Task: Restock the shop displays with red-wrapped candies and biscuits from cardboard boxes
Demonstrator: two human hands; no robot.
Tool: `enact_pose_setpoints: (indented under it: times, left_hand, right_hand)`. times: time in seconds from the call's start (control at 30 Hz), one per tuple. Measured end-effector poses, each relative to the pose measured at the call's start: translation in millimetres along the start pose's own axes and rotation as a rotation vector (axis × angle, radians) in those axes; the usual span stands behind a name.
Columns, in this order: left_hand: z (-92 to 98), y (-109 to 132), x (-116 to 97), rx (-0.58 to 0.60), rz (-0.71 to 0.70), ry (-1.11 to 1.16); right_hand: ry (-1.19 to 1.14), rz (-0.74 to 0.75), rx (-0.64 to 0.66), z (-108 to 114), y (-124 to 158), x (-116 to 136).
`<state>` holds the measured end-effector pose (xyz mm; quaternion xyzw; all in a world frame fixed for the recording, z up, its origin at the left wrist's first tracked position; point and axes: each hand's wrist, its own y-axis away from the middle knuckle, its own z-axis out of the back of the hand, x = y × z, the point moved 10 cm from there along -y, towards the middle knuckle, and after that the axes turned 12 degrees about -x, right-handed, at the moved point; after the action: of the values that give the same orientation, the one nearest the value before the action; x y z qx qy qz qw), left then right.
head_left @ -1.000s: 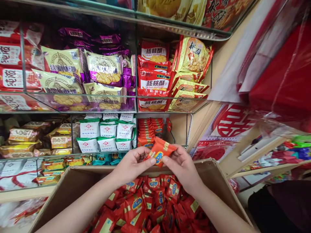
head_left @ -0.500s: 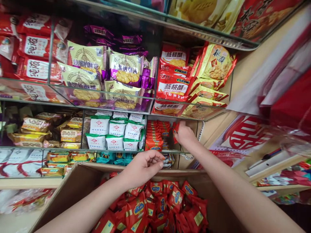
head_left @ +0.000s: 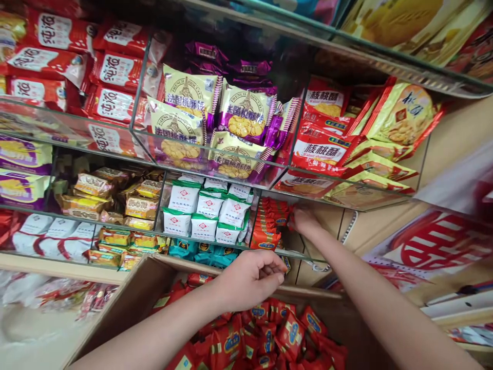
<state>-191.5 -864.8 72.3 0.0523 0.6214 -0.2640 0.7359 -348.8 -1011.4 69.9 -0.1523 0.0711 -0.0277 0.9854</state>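
My right hand (head_left: 304,221) reaches into a lower shelf compartment, its fingers closed on a small red snack packet (head_left: 291,217) that is mostly hidden. Beside it in the same compartment stands a stack of red-orange packets (head_left: 266,228). My left hand (head_left: 252,275) hovers over the far edge of a cardboard box (head_left: 115,308), fingers loosely curled with a gap to the thumb; I see nothing held in it. The box contains many red packets with blue labels (head_left: 231,341), partly covered by my left forearm.
Glass-fronted shelves surround the compartment. White-and-green packets (head_left: 204,205) lie to its left, French biscuit packs (head_left: 242,113) and red walnut biscuit packs (head_left: 319,149) above. A glass shelf edge (head_left: 231,174) runs over my right hand. A red printed bag (head_left: 427,239) is at right.
The view has swung left, so the shelves sit further right. My right hand has carried the red packet deeper into the compartment, against the stack. My left hand keeps its curled pose.
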Motion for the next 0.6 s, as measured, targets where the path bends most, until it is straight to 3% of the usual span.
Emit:
enact_pose_setpoints:
  times: [0.3,0.47,0.6]
  left_hand:
    - [1.6,1,2,-0.007,0.019,0.001]
    - [1.8,0,1,-0.005,0.025,-0.010]
    - [2.8,0,0,-0.012,0.023,-0.013]
  right_hand:
    - [0.076,-0.037,-0.065,-6,-7,5]
    - [0.036,-0.068,0.001,-6,-12,0]
    - [-0.013,-0.079,0.017,6,-4,-3]
